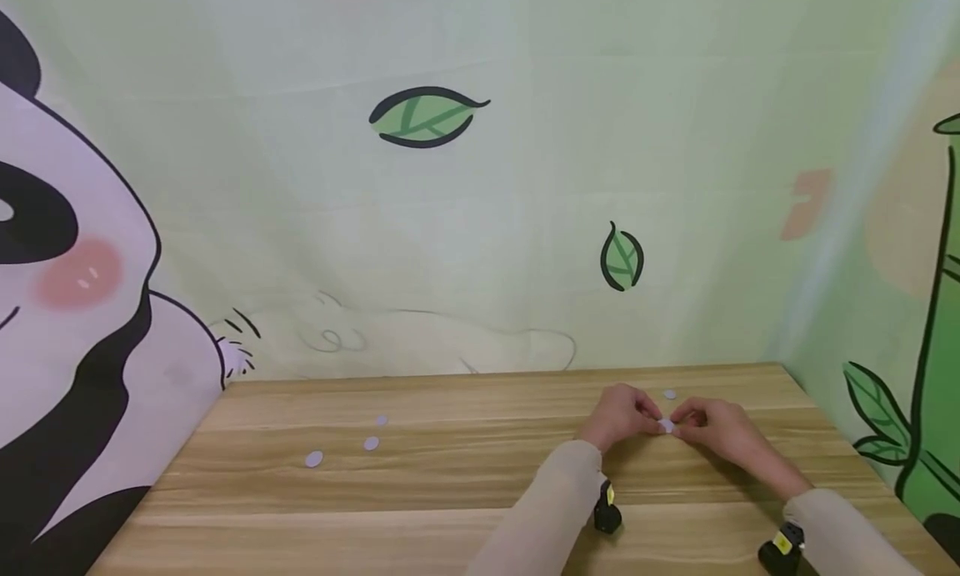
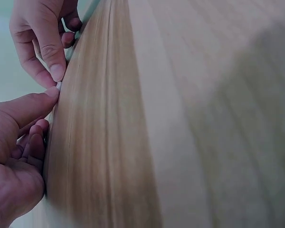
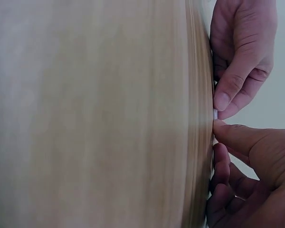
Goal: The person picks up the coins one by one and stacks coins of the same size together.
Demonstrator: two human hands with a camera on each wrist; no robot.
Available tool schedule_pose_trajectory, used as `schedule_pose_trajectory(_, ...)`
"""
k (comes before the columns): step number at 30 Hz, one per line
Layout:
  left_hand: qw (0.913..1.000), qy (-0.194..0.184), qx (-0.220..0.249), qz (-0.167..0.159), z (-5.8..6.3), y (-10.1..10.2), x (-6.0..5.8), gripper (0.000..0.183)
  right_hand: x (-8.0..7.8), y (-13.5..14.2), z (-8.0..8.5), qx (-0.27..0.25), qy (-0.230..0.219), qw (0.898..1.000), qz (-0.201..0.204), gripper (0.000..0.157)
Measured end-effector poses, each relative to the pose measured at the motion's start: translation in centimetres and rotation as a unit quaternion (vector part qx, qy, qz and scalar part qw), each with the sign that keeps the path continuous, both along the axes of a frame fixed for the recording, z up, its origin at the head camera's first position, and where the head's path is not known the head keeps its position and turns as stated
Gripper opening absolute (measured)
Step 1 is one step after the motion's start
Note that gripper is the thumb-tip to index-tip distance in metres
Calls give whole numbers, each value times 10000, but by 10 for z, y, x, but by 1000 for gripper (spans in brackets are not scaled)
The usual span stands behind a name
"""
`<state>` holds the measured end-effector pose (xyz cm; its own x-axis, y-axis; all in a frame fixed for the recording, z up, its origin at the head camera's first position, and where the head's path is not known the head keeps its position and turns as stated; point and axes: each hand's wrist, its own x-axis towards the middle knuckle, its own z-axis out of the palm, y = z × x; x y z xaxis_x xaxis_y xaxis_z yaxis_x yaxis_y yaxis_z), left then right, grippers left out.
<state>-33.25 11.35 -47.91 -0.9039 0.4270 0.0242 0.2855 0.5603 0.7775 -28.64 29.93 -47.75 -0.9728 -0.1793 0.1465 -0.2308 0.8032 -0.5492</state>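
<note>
At the right side of the wooden table, both hands meet at one small white disc [image 1: 666,427]. My left hand [image 1: 621,416] pinches its left edge between thumb and fingers. From the opposite side my right hand [image 1: 716,428] pinches the right edge. Only a thin pale sliver of the disc [image 2: 59,86] shows between the fingertips in the left wrist view, low over the tabletop. In the right wrist view the disc [image 3: 215,114] is likewise seen edge-on, mostly covered by the thumbs. Another white disc [image 1: 670,394] lies just behind the hands.
Three more white discs lie at the table's left, a front one [image 1: 313,458], a middle one [image 1: 371,443] and a rear one [image 1: 382,420]. Behind the wooden table [image 1: 450,484] hangs a pale green backdrop [image 1: 510,226] with a printed panda and leaves.
</note>
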Motion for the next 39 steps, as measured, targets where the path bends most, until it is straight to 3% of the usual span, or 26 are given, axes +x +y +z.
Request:
schedule_pose_trajectory(4, 9997, 10, 109, -197, -1, -3, -2, 13, 0, 1, 0, 19, 50, 9999, 101, 11)
schedule_pose_trajectory(10, 9984, -216, 350, -384, -2, -11, -6, 15, 1, 5, 0, -376, -421, 9982, 210, 23)
schedule_pose_trajectory(16, 9980, -386, 373, -324, -2, -11, -6, 15, 3, 2, -1, -529, -573, 9969, -80, 30)
schedule_pose_trajectory(24, 9987, -274, 364, -213, -2, -8, -7, 11, 3, 0, 1, -590, -715, 9952, -306, 31)
schedule_pose_trajectory(31, 9984, -240, 409, -318, 2, -2, -8, 10, 4, 2, 6, -615, -705, 9950, -352, 30)
schedule_pose_trajectory(39, 9992, -157, 118, -343, 4, -4, -9, 10, 3, -3, 6, -641, -630, 9956, -276, 27)
